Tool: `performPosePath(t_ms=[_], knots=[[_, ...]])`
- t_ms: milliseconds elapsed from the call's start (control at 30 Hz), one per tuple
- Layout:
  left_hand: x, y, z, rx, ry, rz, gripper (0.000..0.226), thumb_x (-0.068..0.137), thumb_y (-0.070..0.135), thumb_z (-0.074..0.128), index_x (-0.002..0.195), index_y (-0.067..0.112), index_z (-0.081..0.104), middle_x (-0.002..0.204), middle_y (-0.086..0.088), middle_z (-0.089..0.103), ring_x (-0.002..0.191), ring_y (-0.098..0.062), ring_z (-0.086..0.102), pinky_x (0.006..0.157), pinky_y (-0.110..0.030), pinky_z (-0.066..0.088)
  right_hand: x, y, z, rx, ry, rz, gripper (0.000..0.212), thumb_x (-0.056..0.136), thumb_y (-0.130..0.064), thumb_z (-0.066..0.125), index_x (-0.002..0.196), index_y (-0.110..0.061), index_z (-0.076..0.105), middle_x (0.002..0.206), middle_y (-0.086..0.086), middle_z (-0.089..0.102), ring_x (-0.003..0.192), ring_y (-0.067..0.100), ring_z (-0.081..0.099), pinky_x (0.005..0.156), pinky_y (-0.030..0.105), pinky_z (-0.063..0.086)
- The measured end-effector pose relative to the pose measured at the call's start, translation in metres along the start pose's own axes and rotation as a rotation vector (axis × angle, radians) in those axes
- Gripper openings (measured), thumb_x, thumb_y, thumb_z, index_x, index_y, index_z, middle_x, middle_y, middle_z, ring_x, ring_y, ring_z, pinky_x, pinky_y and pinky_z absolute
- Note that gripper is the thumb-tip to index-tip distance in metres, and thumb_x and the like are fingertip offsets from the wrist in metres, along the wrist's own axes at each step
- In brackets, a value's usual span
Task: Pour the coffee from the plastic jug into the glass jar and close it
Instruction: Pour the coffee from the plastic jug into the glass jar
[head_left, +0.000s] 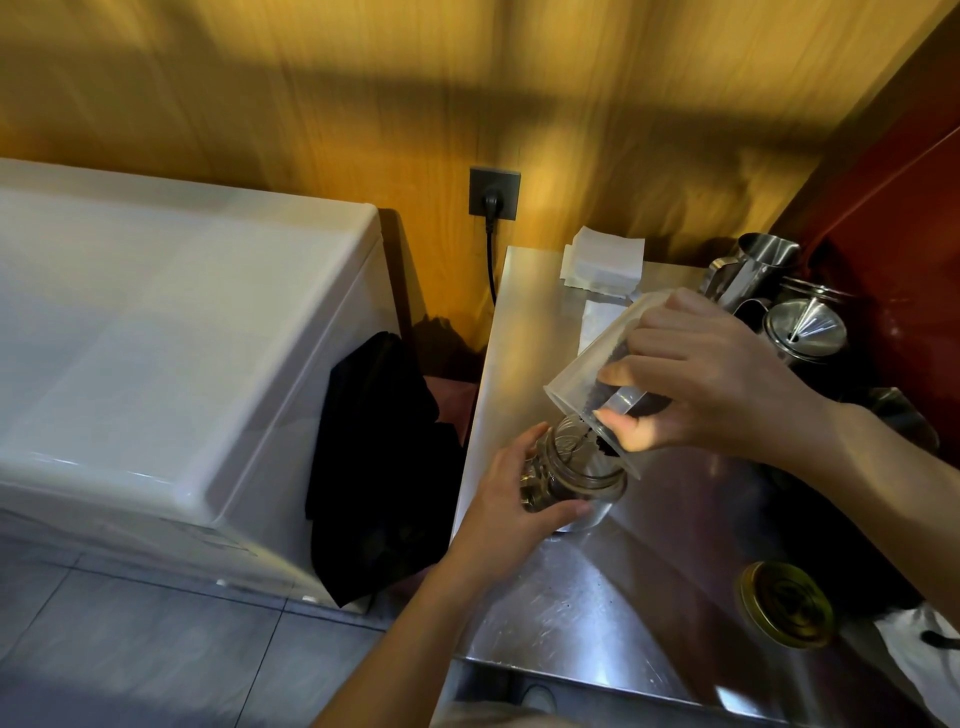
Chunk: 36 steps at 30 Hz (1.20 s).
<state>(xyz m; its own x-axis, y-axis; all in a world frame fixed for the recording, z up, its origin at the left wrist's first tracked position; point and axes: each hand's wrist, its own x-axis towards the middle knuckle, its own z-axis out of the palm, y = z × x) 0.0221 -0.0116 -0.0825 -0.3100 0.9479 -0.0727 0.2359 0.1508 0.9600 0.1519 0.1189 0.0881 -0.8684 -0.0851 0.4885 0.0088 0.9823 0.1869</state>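
A clear plastic jug (587, 369) is tipped steeply, its rim over the mouth of a glass jar (582, 480). My right hand (711, 374) grips the jug from above. Dark coffee (602, 444) slides along the jug's wall and spills at its lip into the jar. My left hand (506, 499) wraps the jar's left side and holds it on the steel counter (571, 613). Some coffee shows inside the jar. The jar's gold lid (787, 603) lies apart on the counter, at the right near the front.
Steel pitchers (753, 270) and a lidded steel pot (802, 327) crowd the counter's back right. White paper sheets (602, 260) lie at the back. A white chest appliance (156, 338) stands left, with a black cloth (379, 467) hanging in the gap. A plugged wall socket (493, 192) is behind.
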Motion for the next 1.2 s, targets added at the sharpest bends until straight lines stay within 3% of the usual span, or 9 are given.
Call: performPosePath(t_ms=[167,467,600,800,1100,1200], knots=[[0.0001,-0.0008,0.0005,-0.005,-0.002,0.013,0.083,0.066,0.055,0.078,0.135,0.055,0.032,0.133,0.016,0.045,0.124,-0.001,0.044,0.104,-0.029,0.041,-0.0001,-0.0007,-0.0004,-0.017,0.003,0.008,0.026,0.077,-0.023,0.066,0.063,-0.001,0.065,0.054,0.010,0.058,0.051,0.026,0.053,0.054,0.040,0.044],[0.0008,-0.0023,-0.0002,-0.007,-0.016,0.013,0.085,0.065,0.061,0.077,0.136,0.055,0.032,0.133,0.020,0.044,0.123,0.007,0.041,0.096,-0.019,0.037,-0.0023,-0.0004,0.0013,-0.025,0.037,0.018,0.027,0.079,-0.022,0.064,0.062,-0.001,0.064,0.052,0.009,0.055,0.052,0.026,0.051,0.054,0.039,0.040],[0.0019,-0.0044,-0.0006,-0.011,-0.010,0.017,0.084,0.065,0.058,0.078,0.136,0.054,0.033,0.132,0.017,0.045,0.123,0.003,0.043,0.101,-0.024,0.039,-0.0025,-0.0013,0.0023,-0.034,0.044,0.007,0.026,0.078,-0.021,0.067,0.061,-0.001,0.064,0.051,0.010,0.054,0.050,0.026,0.050,0.055,0.037,0.039],[0.0032,-0.0054,-0.0012,0.008,-0.022,0.013,0.083,0.066,0.059,0.078,0.135,0.058,0.031,0.129,0.025,0.042,0.118,0.017,0.038,0.091,-0.012,0.033,-0.0011,0.0001,0.0022,-0.033,0.026,0.023,0.026,0.076,-0.022,0.067,0.061,-0.001,0.064,0.053,0.010,0.057,0.051,0.026,0.052,0.055,0.036,0.039],[0.0045,-0.0072,-0.0016,0.005,-0.034,0.009,0.085,0.066,0.058,0.078,0.136,0.055,0.031,0.132,0.016,0.044,0.122,0.002,0.043,0.099,-0.023,0.039,-0.0019,-0.0026,0.0045,-0.055,0.061,0.004,0.036,0.085,-0.026,0.056,0.060,-0.002,0.065,0.049,0.009,0.051,0.047,0.025,0.048,0.054,0.035,0.037],[0.0056,-0.0093,-0.0012,0.014,-0.036,0.005,0.086,0.065,0.060,0.078,0.136,0.056,0.030,0.131,0.019,0.044,0.122,0.004,0.043,0.099,-0.024,0.039,-0.0015,-0.0024,0.0054,-0.055,0.062,-0.003,0.036,0.085,-0.026,0.055,0.061,-0.002,0.064,0.049,0.010,0.051,0.047,0.026,0.049,0.054,0.036,0.039]])
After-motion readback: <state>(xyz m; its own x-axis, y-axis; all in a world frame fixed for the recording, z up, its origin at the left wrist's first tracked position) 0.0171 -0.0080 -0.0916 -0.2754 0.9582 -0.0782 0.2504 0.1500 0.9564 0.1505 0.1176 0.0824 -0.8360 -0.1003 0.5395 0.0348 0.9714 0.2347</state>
